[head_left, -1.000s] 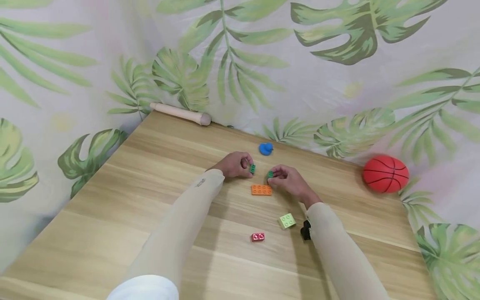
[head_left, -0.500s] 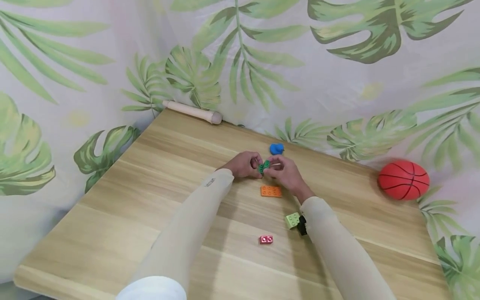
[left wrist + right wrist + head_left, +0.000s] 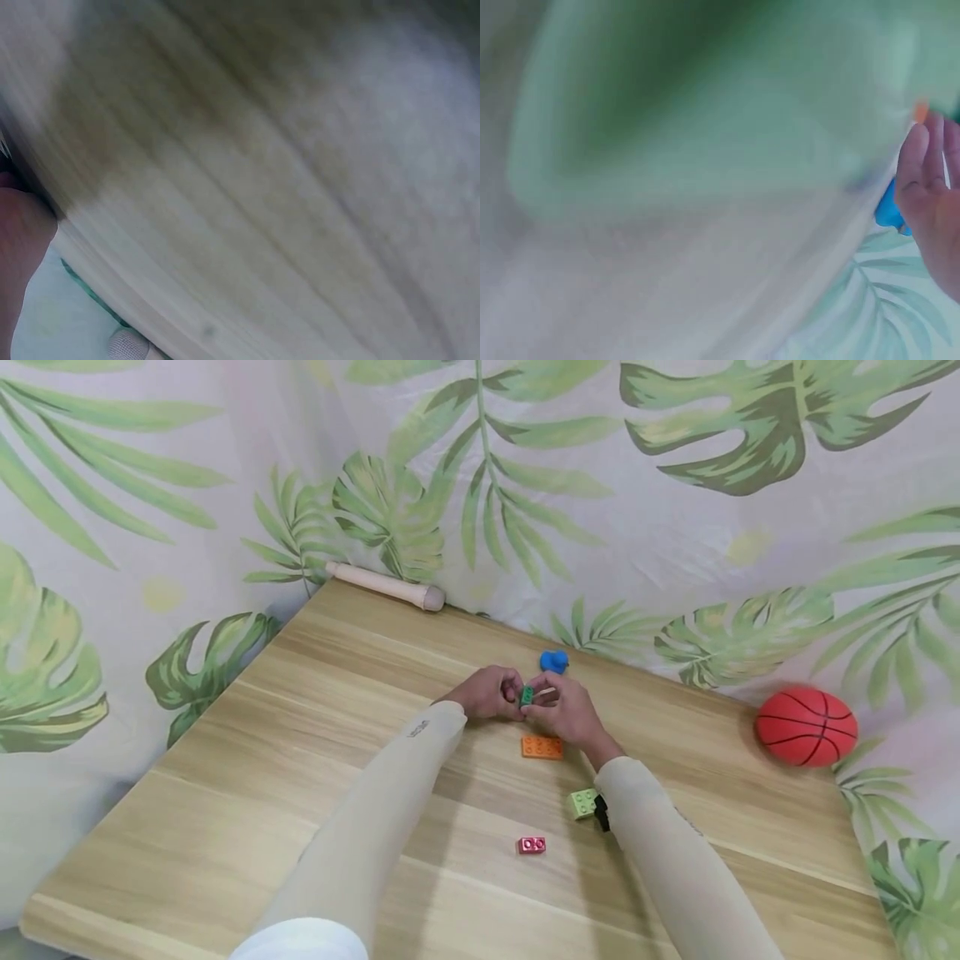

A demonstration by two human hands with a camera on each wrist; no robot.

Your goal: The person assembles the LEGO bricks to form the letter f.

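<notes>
In the head view, my left hand (image 3: 489, 692) and right hand (image 3: 567, 710) meet fingertip to fingertip over the middle of the table. Between them they pinch small green toy bricks (image 3: 527, 695), pressed together and partly covered by the fingers. Just in front lies a flat orange toy brick (image 3: 542, 747) with studs. A blue rubber duck (image 3: 554, 662) sits behind the right hand. At the left wrist view's edge part of the left hand (image 3: 22, 240) shows; in the right wrist view the right hand's fingers (image 3: 912, 154) are at the right edge.
Under the right forearm lie a light green brick (image 3: 582, 804) and a black one (image 3: 602, 813). A red brick (image 3: 532, 845) is nearer the front. A toy microphone (image 3: 386, 585) lies along the wooden table's (image 3: 315, 693) back edge, a red ball (image 3: 806, 727) at right.
The hands, each with a green brick a second ago, have come together, and the bricks now overlap as one piece. The head view has shifted slightly.
</notes>
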